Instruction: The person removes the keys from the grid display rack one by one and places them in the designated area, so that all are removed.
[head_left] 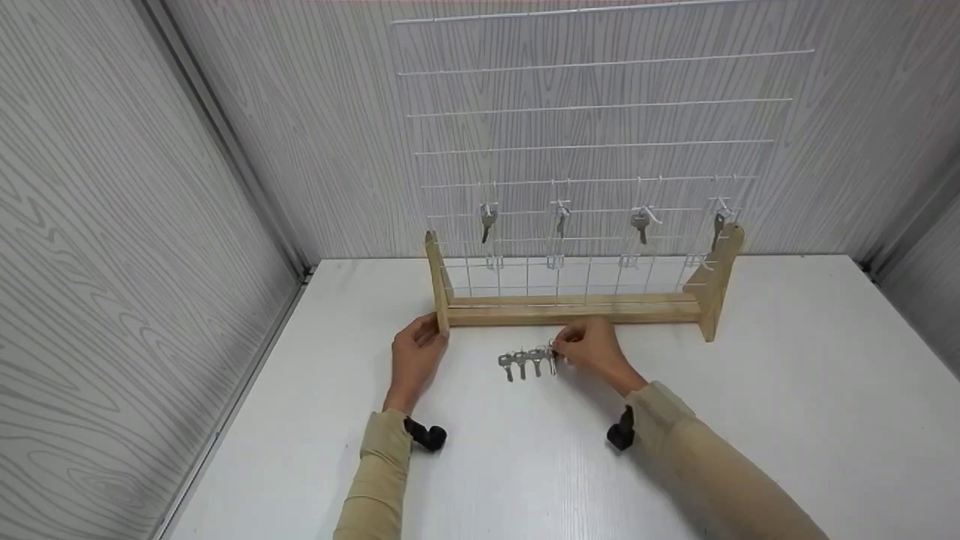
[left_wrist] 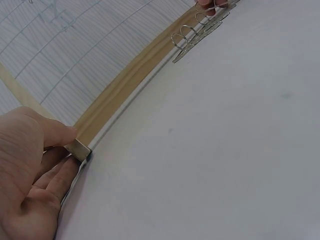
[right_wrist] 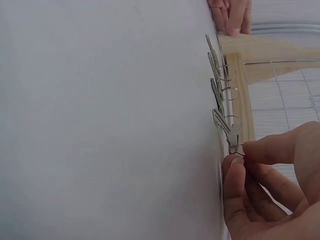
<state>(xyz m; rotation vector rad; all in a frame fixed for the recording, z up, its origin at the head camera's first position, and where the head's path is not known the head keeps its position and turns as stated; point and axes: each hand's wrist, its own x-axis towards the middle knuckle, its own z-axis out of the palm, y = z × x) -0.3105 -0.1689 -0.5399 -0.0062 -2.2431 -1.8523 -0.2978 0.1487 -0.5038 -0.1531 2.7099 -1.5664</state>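
Observation:
My left hand (head_left: 417,358) grips the left foot of a wooden stand (head_left: 574,316), its thumb (left_wrist: 60,134) on one side of the wood and its fingers on the other. In front of the stand's crossbar, several silver keys (head_left: 523,363) lie in a row on the white table, each with a thin metal ring. At the row's right end my right hand (head_left: 598,349) pinches the ring of one key (right_wrist: 231,136) between thumb and fingertips. That key is tilted in the right wrist view, its blade pointing towards the neighbouring keys.
A white wire grid (head_left: 600,145) rises from the stand. Several keys, among them a left one (head_left: 489,220), hang from hooks on it, with more small white hooks (head_left: 628,261) below. Grey wood-grain panels (head_left: 105,270) enclose the table (head_left: 517,472) at the back and sides.

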